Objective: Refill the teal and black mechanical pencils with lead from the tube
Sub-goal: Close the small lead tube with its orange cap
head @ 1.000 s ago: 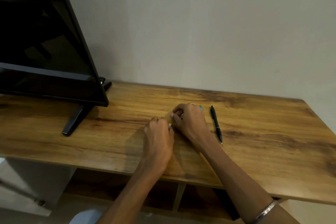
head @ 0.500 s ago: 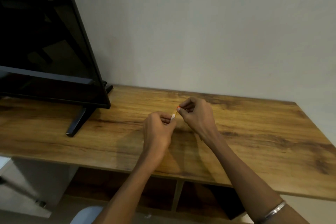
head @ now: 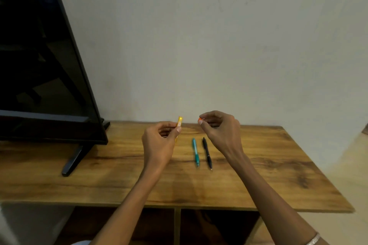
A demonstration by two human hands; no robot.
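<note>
tube open: left hand (head: pixel 159 141) holds lead tube (head: pixel 179 123), right hand (head: pixel 221 131) pinches orange cap (head: pixel 200 119); teal pencil (head: pixel 195 152) and black pencil (head: pixel 207 153) lie untouched on surface (head: pixel 258 175).

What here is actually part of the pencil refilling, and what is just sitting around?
Part of the job:
- yellow lead tube, held in the left hand
- small orange cap, pinched in the right hand
- teal pencil, lying on the desk
- black pencil, lying just right of it

Just lying about:
- black screen on its stand
- wooden desk
</note>
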